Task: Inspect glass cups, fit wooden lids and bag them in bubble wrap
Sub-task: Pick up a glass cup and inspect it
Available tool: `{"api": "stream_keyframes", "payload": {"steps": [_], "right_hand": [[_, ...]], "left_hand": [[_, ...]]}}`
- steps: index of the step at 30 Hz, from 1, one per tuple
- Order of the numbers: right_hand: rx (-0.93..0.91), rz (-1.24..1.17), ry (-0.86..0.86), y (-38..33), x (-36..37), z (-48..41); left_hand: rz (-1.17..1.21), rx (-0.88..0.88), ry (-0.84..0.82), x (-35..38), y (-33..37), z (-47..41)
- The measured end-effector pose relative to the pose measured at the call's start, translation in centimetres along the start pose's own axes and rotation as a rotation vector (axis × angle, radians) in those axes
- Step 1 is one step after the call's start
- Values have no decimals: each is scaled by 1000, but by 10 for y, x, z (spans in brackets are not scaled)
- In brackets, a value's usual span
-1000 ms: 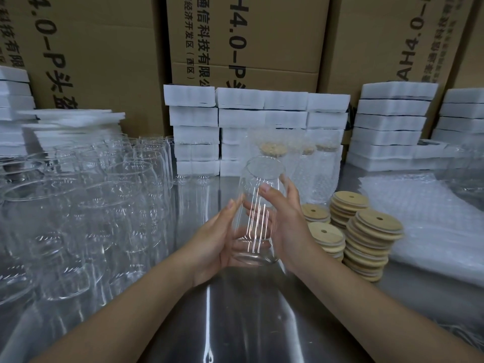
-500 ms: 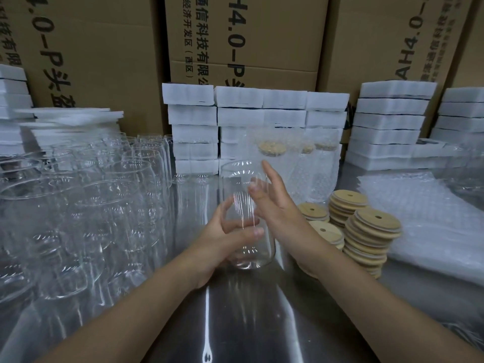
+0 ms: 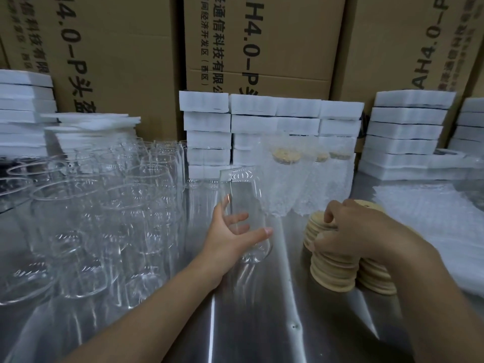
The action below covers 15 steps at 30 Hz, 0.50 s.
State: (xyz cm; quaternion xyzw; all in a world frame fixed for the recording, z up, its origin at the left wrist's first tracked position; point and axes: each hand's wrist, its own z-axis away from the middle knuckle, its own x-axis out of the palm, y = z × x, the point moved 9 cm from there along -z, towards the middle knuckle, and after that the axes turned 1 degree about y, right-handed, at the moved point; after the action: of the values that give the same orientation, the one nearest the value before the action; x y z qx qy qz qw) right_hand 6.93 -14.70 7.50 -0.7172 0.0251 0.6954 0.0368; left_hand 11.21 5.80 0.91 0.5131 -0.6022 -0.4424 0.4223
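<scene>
Left hand (image 3: pixel 227 233) grips glass cup (image 3: pixel 245 205); right hand (image 3: pixel 351 231), right of cup, fingers curled on wooden lids (image 3: pixel 331 276). Risk: single-handed hold, smooth glass may slip onto desk (image 3: pixel 262 323).

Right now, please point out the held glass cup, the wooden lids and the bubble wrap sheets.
glass cup (image 3: pixel 243 195), head view, upper wall near the rim.
wooden lids (image 3: pixel 332 276), head view, side of the near stack.
bubble wrap sheets (image 3: pixel 432 221), head view, top sheet.

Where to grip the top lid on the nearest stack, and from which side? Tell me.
Pinch its thin rim on the nearest lid stack, from above on the right, where the right hand rests. Lids lie flat, exposing only edges; the left hand holds the glass cup.
</scene>
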Motion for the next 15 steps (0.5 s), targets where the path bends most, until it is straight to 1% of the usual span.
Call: {"api": "stream_keyframes", "payload": {"steps": [4, 7, 8, 10, 13, 15], "right_hand": [[-38, 3, -27, -3, 1, 4], [-64, -103, 22, -5, -5, 5], [-79, -154, 65, -7, -9, 5], [-131, -255, 210, -13, -20, 5], [-198, -530, 477, -19, -38, 9], [-222, -694, 610, -19, -46, 14]], "left_hand": [[-3, 0, -11, 0, -2, 0], [-20, 4, -12, 0, -3, -1], [-30, 6, -8, -1, -3, -1], [-67, 14, 8, -3, -3, -2], [-172, 43, 30, -5, -2, -2], [-238, 66, 34, -4, 0, -3]]}}
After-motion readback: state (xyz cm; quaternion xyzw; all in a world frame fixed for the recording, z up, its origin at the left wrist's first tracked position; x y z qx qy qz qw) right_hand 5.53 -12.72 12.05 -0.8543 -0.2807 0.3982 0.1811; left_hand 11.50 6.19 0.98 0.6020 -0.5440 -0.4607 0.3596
